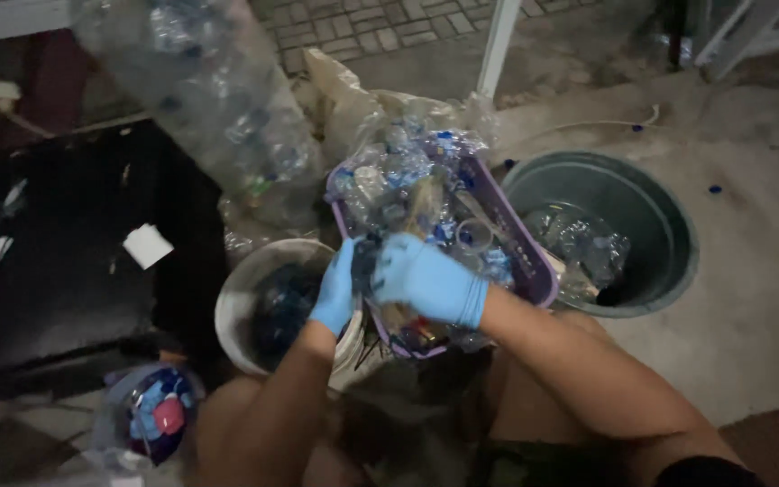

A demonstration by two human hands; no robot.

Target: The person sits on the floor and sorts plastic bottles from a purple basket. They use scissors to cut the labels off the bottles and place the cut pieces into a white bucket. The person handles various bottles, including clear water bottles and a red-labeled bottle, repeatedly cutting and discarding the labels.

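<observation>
Both my hands wear light blue gloves and meet over the near corner of a purple plastic basket (534, 257) heaped with crushed clear plastic bottles (407, 171) with blue caps. My left hand (335, 289) and my right hand (427, 280) close together on a small dark item, likely a bottle or its cap, between them; it is too dim to tell exactly. Just below my left hand stands a white bucket (232, 302) with dark blue caps inside.
A large grey-green tub (669, 230) at the right holds a few clear bottles. A big clear bag of bottles (218, 99) leans at upper left. A dark crate (65, 261) lies left. A small bag of coloured caps (157, 415) sits bottom left. White frame legs stand behind.
</observation>
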